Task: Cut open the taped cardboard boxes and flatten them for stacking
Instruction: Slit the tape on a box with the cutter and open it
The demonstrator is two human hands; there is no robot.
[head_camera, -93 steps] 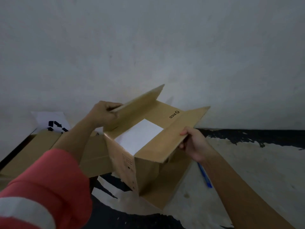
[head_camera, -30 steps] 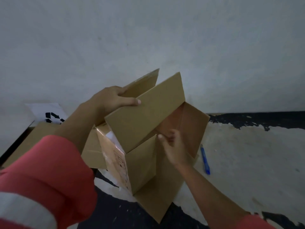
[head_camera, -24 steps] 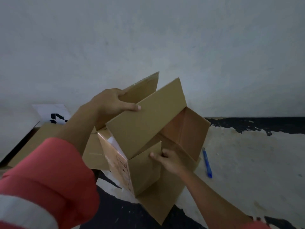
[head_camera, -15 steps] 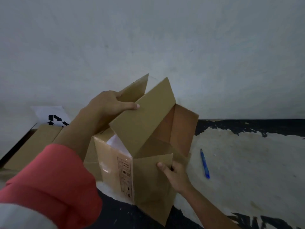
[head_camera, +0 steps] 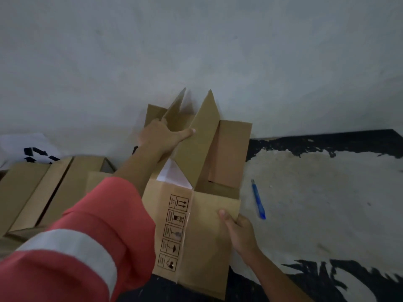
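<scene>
A brown cardboard box (head_camera: 209, 232) stands on the floor against the wall, its top flaps up and its printed handling symbols facing me. A white sheet (head_camera: 172, 175) shows inside it. My left hand (head_camera: 162, 136) grips a raised flap at the box's far side, thumb laid across the flap's near face. My right hand (head_camera: 238, 229) holds the right edge of the near side panel, thumb on the front, fingers hidden behind it. A blue cutter (head_camera: 258, 199) lies on the floor to the right of the box, touched by neither hand.
Flattened brown cardboard (head_camera: 39, 190) lies on the floor at the left, with a white sheet bearing a black recycling mark (head_camera: 32, 149) behind it. A grey wall (head_camera: 196, 51) rises right behind the box. The floor (head_camera: 316, 203) at the right is pale with black patches.
The box has come down and turned so its printed side faces me. My right hand slid from the inner flaps to the near panel's right edge. My left hand kept its flap.
</scene>
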